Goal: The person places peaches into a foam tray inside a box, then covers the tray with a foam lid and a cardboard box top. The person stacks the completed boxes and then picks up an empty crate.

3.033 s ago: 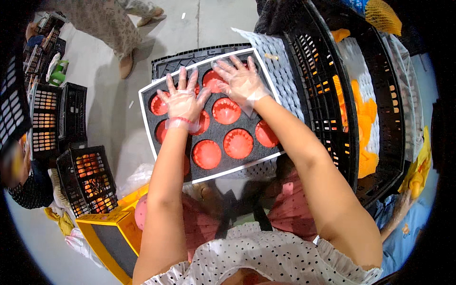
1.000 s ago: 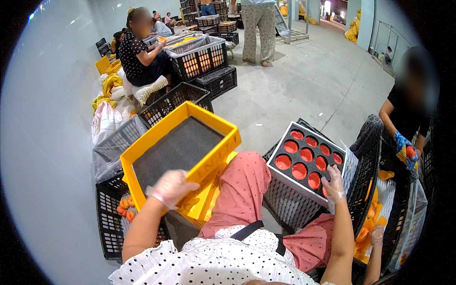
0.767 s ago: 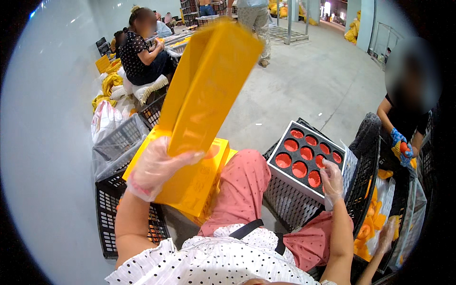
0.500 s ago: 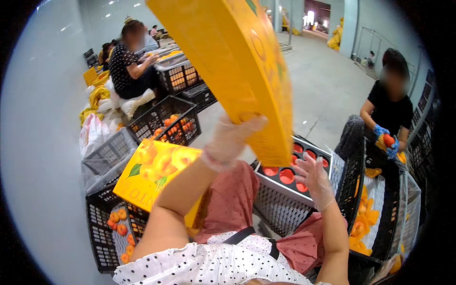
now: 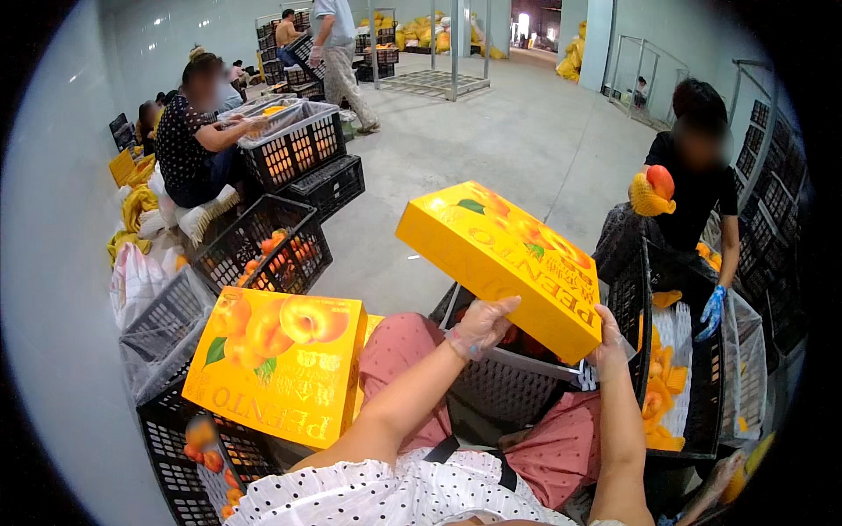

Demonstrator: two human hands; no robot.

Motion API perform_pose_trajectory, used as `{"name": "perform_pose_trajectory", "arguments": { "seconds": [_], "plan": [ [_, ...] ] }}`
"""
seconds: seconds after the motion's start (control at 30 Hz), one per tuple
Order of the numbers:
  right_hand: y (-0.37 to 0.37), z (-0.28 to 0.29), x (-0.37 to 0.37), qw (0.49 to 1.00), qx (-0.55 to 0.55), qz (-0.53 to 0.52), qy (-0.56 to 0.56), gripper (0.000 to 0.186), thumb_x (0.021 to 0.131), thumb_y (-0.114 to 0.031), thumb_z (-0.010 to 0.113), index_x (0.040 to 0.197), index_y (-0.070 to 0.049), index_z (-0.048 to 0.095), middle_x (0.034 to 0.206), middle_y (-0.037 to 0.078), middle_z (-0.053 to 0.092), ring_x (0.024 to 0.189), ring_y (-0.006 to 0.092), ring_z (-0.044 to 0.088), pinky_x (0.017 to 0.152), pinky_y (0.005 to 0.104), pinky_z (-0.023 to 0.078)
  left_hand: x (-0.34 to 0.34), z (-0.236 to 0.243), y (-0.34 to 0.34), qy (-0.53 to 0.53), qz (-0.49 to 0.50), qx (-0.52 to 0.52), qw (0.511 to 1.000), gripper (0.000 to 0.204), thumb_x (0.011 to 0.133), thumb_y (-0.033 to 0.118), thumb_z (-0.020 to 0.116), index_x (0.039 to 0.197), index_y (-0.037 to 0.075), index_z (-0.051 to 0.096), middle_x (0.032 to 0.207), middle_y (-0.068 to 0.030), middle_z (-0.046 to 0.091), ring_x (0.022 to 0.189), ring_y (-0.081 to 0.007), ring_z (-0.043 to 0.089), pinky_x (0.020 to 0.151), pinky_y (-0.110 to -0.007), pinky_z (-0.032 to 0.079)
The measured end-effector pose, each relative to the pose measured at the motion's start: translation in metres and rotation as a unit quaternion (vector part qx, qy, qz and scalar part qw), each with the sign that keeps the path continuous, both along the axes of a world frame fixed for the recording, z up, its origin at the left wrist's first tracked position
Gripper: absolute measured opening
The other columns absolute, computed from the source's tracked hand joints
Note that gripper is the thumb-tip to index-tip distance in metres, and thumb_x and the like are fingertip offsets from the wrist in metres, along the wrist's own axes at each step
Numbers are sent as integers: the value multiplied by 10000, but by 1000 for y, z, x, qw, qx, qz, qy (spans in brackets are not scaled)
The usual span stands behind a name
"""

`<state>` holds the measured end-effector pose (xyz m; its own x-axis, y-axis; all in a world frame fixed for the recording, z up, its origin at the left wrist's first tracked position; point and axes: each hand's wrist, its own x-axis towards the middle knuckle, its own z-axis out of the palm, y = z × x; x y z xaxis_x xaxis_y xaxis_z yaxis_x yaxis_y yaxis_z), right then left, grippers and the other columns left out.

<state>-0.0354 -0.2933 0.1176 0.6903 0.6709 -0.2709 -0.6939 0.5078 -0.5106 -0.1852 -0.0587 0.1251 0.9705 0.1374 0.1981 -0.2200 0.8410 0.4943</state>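
Note:
A yellow cardboard box lid point(image 5: 504, 267) with fruit pictures is tilted in front of me. My left hand point(image 5: 482, 329), in a clear glove, grips its near edge, and my right hand point(image 5: 611, 346), also gloved, is closed on its right corner. Beneath the lid sits a white-edged tray, mostly hidden, on an upturned dark crate point(image 5: 504, 390) between my knees. Another yellow fruit box point(image 5: 272, 359) rests at my left beside my thigh.
Black crates of peaches point(image 5: 267, 250) stand to the left. On the right, a crate holds foam nets point(image 5: 662, 394); a seated co-worker point(image 5: 702, 175) there has a netted fruit point(image 5: 653, 188) in one hand. Another co-worker point(image 5: 206, 131) sits at the far left by stacked crates point(image 5: 298, 149).
The yellow lid has come down from high in front of me and turned, its printed top now showing. My right hand, open before, has taken hold of it. A walking person has come into view.

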Motion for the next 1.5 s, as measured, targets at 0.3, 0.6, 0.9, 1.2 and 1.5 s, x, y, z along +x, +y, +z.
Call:
{"name": "perform_pose_trajectory", "arguments": {
  "seconds": [0.3, 0.6, 0.9, 1.2, 1.5],
  "plan": [
    [-8, -35, 92, 987, -122, -72, -71, 468, 847, -223, 541, 1258, -7, 484, 1191, 171, 591, 1022, 321, 605, 867, 429, 494, 67, -71, -25, 177, -49, 23, 983, 337, 879, 163, 645, 1190, 90, 538, 1189, -40, 560, 1093, -172, 523, 909, -320, 431],
    [-27, -66, 84, 965, -256, -64, -6, 422, 916, -215, 537, 1277, -17, 446, 1198, 172, 571, 1019, 295, 604, 839, 408, 512, -16, -77, -9, 4, 35, 603, 797, 230, 831, 158, 679, 998, 5, 635, 936, -107, 650, 812, -200, 623, 714, -306, 506],
    [-15, -57, 89, 901, -414, -128, -21, 879, 832, -349, 670, 1407, -12, 98, 1260, 178, 514, 942, 259, 629, 738, 400, 544, 15, -26, 96, 537, 180, 450, 690, 629, 906, 485, 513, 1286, -15, 487, 1318, -178, 497, 1186, -276, 483, 979, -354, 364],
    [-35, -67, 88, 956, -260, -78, -109, 465, 902, -330, 572, 1268, -52, 501, 1195, 111, 598, 1031, 243, 613, 844, 367, 509, 39, -80, 114, 337, 64, 114, 932, 679, 859, 522, 567, 1371, 100, 424, 1369, -94, 476, 1290, -281, 385, 1056, -439, 292],
    [-52, -87, 96, 904, -409, 14, -125, 448, 891, -397, 560, 1188, -62, 563, 1038, 77, 645, 870, 168, 620, 777, 293, 488, -3, -57, 85, 437, 24, 331, 836, 683, 810, 576, 563, 1337, 159, 441, 1285, -88, 505, 1028, -296, 440, 898, -446, 342]
  ]
}}
